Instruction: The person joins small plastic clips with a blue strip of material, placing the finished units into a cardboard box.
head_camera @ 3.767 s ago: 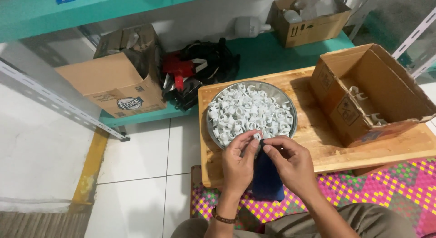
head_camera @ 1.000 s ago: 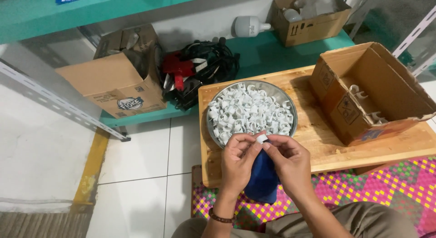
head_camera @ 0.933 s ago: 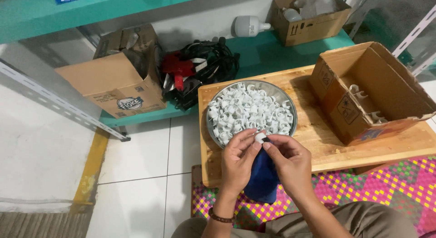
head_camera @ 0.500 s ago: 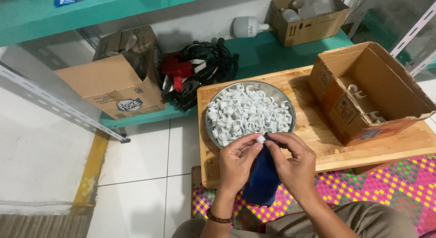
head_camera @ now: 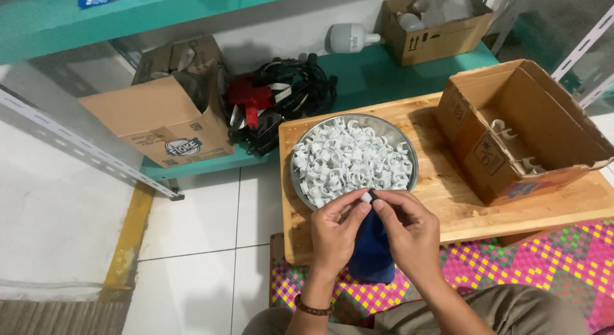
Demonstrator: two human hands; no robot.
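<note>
Risks first, biggest item down. Wooden board [head_camera: 448,194] carries the metal bowl [head_camera: 409,143] and the open cardboard box [head_camera: 511,136]; its near-left corner overhangs the tiled floor [head_camera: 192,232], and the bowl sits close to the left edge. A knock from a forearm could likely push the bowl off that side and scatter the lot.

Bowl is heaped with white plastic clips [head_camera: 348,159], piled right up to the rim. Any bump to the rim probably sheds clips onto board or floor.

Blue object [head_camera: 373,252] sits under both hands, partly hidden; can't tell what it is or whether it's gripped or just resting in the lap. If loose, it may slide off toward the woven mat [head_camera: 543,258].

Small white clip [head_camera: 366,196] is just in front of the bowl's near rim, over the board edge. Left hand [head_camera: 336,236] and right hand [head_camera: 409,236] both have fingertips pinched together on it. Tiny part, fingertip hold: a slip would likely drop it onto the mat or the blue object.

Open room: bare board between bowl and box; box mostly empty, a few clips inside. Floor open to the left. Teal shelf [head_camera: 384,72] behind is cluttered with cables [head_camera: 281,98] and boxes.
</note>
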